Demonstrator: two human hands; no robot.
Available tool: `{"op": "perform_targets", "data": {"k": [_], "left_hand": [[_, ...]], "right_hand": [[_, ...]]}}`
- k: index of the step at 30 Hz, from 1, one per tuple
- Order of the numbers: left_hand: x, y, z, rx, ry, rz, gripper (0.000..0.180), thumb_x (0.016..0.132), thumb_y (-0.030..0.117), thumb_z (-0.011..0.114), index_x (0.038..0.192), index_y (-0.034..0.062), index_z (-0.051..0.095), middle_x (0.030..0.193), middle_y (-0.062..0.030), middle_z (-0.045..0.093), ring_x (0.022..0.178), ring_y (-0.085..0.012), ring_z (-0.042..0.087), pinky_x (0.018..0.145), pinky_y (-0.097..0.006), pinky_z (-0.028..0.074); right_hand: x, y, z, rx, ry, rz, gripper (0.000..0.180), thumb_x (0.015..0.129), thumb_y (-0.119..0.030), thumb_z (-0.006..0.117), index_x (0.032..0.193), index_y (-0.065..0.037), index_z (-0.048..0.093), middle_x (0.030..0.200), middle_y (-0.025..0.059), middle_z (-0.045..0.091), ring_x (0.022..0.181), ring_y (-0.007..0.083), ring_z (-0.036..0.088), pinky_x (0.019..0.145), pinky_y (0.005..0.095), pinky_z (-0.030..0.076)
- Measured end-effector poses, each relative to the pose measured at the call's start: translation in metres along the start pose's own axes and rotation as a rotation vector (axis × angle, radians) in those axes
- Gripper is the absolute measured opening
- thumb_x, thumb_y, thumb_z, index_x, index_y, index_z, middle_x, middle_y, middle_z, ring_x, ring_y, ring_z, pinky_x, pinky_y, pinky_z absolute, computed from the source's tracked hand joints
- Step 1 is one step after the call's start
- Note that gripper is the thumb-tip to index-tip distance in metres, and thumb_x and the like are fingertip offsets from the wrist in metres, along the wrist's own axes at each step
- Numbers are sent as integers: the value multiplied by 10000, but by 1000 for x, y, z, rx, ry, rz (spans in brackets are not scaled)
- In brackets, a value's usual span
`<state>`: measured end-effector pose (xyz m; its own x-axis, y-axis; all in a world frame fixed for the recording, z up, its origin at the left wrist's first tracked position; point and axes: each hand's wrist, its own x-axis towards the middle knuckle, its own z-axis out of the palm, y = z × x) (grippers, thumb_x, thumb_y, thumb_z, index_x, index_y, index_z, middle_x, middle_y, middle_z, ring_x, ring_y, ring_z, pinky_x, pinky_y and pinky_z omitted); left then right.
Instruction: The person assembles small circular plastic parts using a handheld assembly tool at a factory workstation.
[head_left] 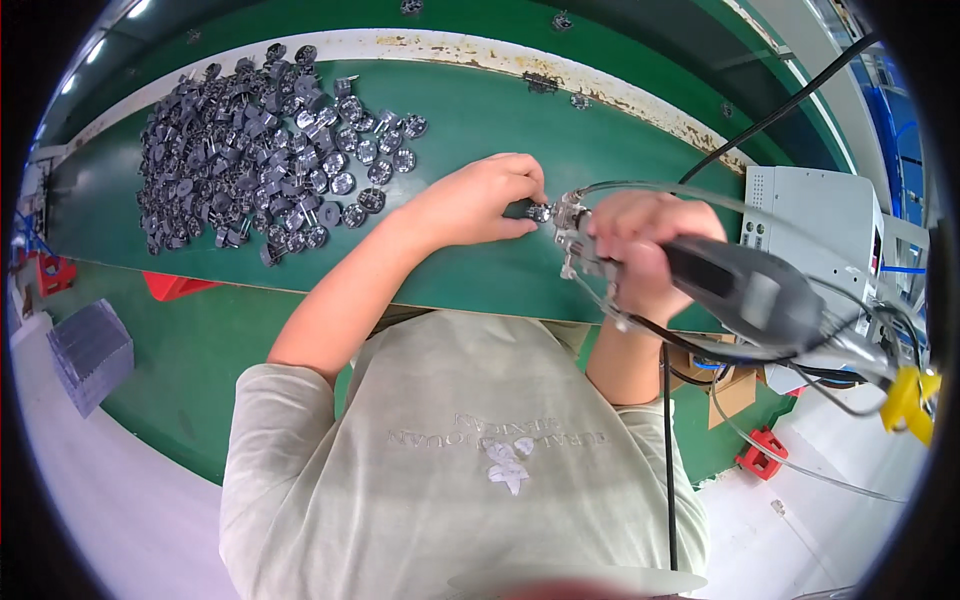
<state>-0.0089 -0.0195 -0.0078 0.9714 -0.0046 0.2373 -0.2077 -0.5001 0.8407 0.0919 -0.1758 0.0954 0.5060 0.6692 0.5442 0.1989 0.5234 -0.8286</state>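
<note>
My left hand (pixel 490 200) pinches a small round dark part (pixel 541 212), with a shiny metallic face, low over the green table (pixel 450 105). Its fingertips and thumb cover much of that part. Wrapped round the front of a dark grey electric screwdriver (pixel 745 285) is my right hand (pixel 650 240). The screwdriver's metal head, with a clear tube running to it, points left and meets the round part or stops just short; I cannot tell which. A large heap of similar round parts (pixel 250 150), some with pins sticking out, covers the table's left side.
A worn white rail (pixel 440 45) borders the table's far side, with a few more parts beyond it. To the right stands a light grey box-shaped machine (pixel 810 220). Black cables (pixel 780 115) and clear tubing cross the right side. Red bins (pixel 763 453) sit low down.
</note>
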Motion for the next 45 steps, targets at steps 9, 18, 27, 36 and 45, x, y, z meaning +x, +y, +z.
{"op": "perform_targets", "data": {"k": [9, 18, 27, 36, 45], "left_hand": [[-2, 1, -1, -10, 11, -14, 298, 747, 67, 734, 1030, 6, 665, 1099, -102, 612, 1027, -278, 603, 875, -361, 514], [-1, 1, -2, 7, -8, -11, 269, 765, 85, 724, 1016, -3, 683, 1081, -87, 611, 1065, -277, 585, 934, -365, 491], [-2, 1, -2, 5, -7, -14, 267, 762, 81, 722, 1013, -1, 681, 1075, -85, 609, 1060, -281, 586, 931, -368, 491], [-2, 0, 0, 9, 7, 25, 285, 749, 38, 735, 1026, 4, 679, 1079, -89, 615, 1020, -280, 598, 885, -366, 510], [1, 0, -4, 23, -15, 55, 272, 728, 29, 722, 992, -3, 668, 1060, -95, 616, 1021, -296, 588, 899, -378, 494]], "right_hand": [[-5, -17, -4, -11, -21, -2, 271, 904, -254, 663, 895, -62, 470, 637, 61, 521, 526, 197, 523, 547, 388, 503], [-8, -4, 0, 148, 60, 49, 313, 825, -142, 784, 854, -47, 487, 632, 59, 543, 526, 172, 512, 564, 376, 506], [-8, -4, -3, 64, -33, 27, 298, 906, -277, 669, 894, -60, 465, 639, 69, 525, 526, 199, 523, 548, 393, 505], [-8, -2, -4, 62, -44, 56, 306, 903, -278, 683, 897, -59, 470, 638, 69, 524, 531, 201, 530, 552, 397, 510], [0, -1, 5, 54, -104, 11, 249, 720, 43, 732, 802, -18, 504, 628, 109, 569, 552, 204, 564, 580, 358, 523]]}}
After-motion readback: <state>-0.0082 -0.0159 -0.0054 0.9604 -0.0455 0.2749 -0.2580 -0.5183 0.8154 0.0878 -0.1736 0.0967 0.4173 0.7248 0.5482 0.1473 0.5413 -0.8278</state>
